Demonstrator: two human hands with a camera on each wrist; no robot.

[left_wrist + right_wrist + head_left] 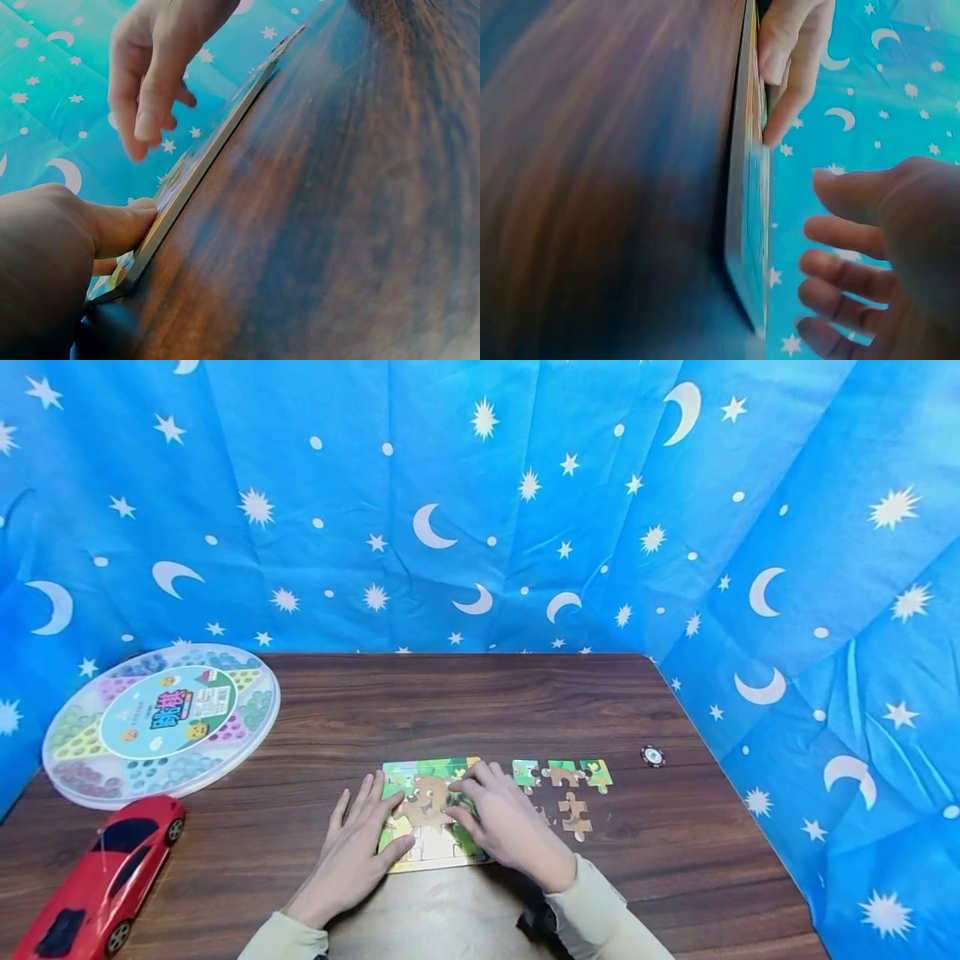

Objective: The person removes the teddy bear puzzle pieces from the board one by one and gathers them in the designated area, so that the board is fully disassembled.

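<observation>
Two bare hands work over a jigsaw puzzle (pixel 435 852) in the head view. It lies flat on the wood-grain table (pixel 360 710), near the middle of the front side. The left hand (pixel 352 856) lies with extended fingers on the puzzle's left part; the right hand (pixel 513 827) arches over its right part, hiding whatever is beneath. A careless push by either hand could skew the board or lift pieces out of line, and the right forearm could sweep the loose jigsaw pieces (pixel 574 814) lying just beside it. Glare on the lower puzzle might make a poor fit hard to spot. The pieces are flat, with rounded knobs and sockets; the bear picture is printed in brown and green. Farther off are a ridged round poker chip (pixel 652 757), a glossy red toy car (pixel 101 881) and a clear-rimmed, round Chinese checkers set (pixel 116 718).

From the left wrist, the left thumb rests on the puzzle's straight, slab-like edge, gripping nothing around it; too much weight there could tip or slide it. The right hand hangs above, fingers loosely bent.

At the right wrist, the right hand's fingers are parted, holding nothing visible, before the creased blue star-and-moon cloth (pixel 900 67).
</observation>
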